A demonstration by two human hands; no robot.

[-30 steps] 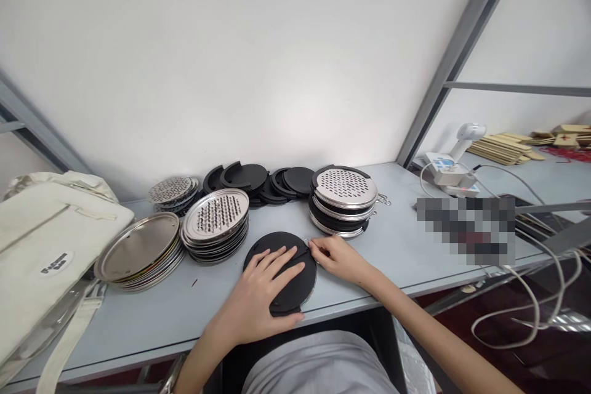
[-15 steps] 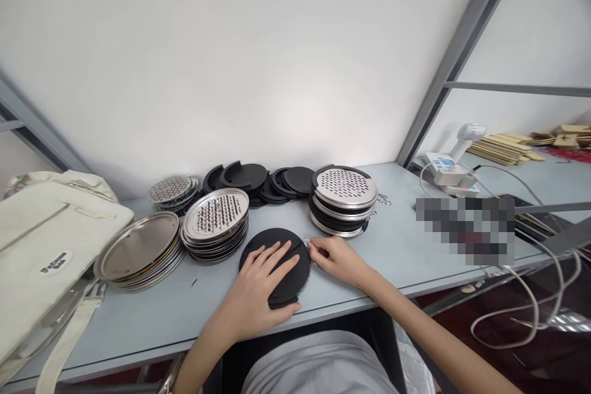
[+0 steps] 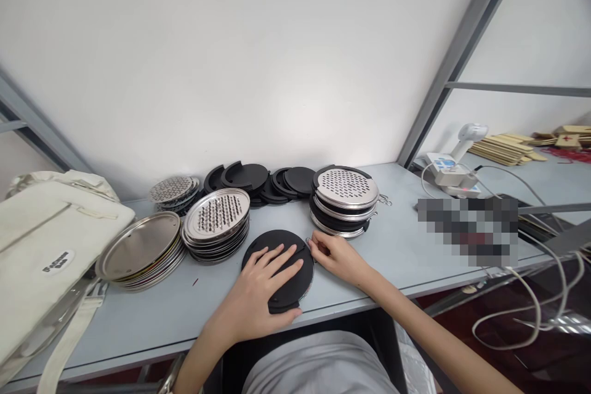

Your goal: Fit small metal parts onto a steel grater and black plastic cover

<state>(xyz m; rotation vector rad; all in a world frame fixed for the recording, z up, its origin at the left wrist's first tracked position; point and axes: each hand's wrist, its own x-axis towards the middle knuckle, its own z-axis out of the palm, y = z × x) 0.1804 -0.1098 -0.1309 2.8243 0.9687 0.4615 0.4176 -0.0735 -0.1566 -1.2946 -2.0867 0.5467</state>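
A round black disc (image 3: 295,283) lies on the grey table near its front edge, with a thin metal rim showing on its lower right side. My left hand (image 3: 258,298) rests on top of it, fingers spread and flat, thumb by its lower edge. At the disc's upper right edge my right hand (image 3: 335,258) is closed in a pinch on a small wire loop (image 3: 309,241), mostly hidden by the fingers. Just behind stands a stack of grater discs with black holders (image 3: 346,188), wire loops (image 3: 385,199) sticking out on its right.
Left of the hands stand a stack of metal grater plates (image 3: 217,215) and a stack of plain metal discs (image 3: 141,246). Black holders (image 3: 249,177) lie along the wall. A cream bag (image 3: 60,246) fills the left end; cables (image 3: 538,308) hang at the right.
The wire loop at the disc's edge now shows less beside my right fingertips. Both hands keep nearly the same place, and the view has shifted slightly.
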